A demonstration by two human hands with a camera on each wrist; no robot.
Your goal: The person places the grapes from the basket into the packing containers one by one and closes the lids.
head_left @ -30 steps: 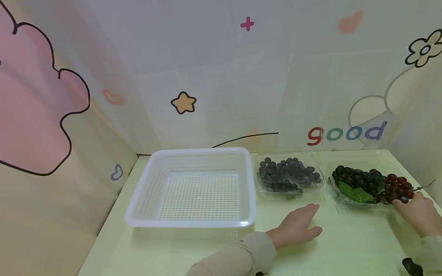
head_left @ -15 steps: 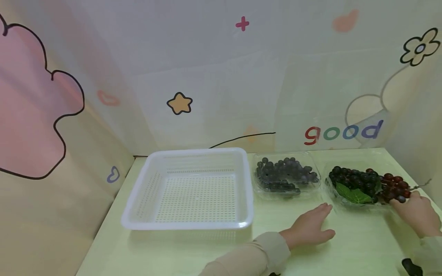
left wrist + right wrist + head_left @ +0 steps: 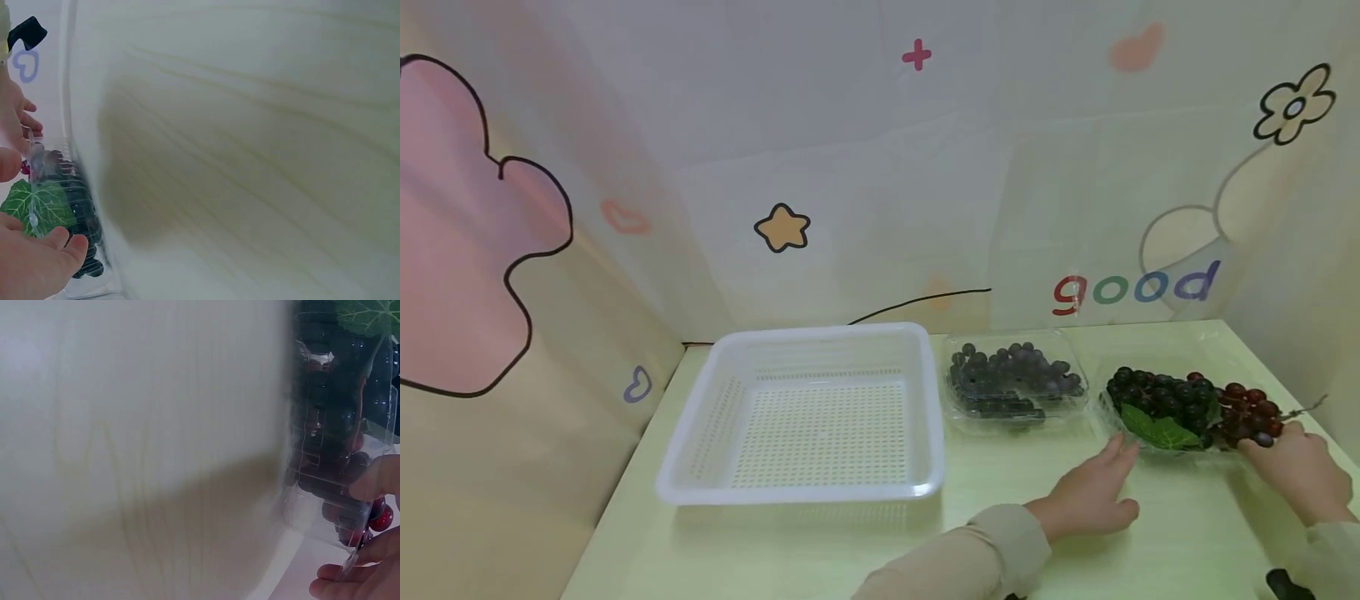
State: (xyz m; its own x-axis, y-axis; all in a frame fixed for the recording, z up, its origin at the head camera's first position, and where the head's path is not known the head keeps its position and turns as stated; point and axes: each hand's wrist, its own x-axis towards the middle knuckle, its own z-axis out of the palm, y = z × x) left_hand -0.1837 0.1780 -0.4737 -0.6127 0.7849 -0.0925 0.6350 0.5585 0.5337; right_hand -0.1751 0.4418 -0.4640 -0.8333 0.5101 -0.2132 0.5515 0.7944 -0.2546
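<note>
Dark and red grapes with a green leaf fill a clear plastic container at the table's right side. My right hand grips this container's right end, thumb and fingers around its wall; a bare stem sticks out above the hand. Near the container's front left corner is my left hand, fingers extended and thumb apart. In the left wrist view its fingertips lie close to the wall; whether they touch is unclear. A second clear container of dark grapes stands to the left.
A white perforated plastic basket stands on the left part of the pale table. Behind the table hangs a printed curtain, with another fabric side at the left.
My left hand has moved right, up to the grape container's front left corner. The right hand keeps its grip. The head view has shifted slightly right.
</note>
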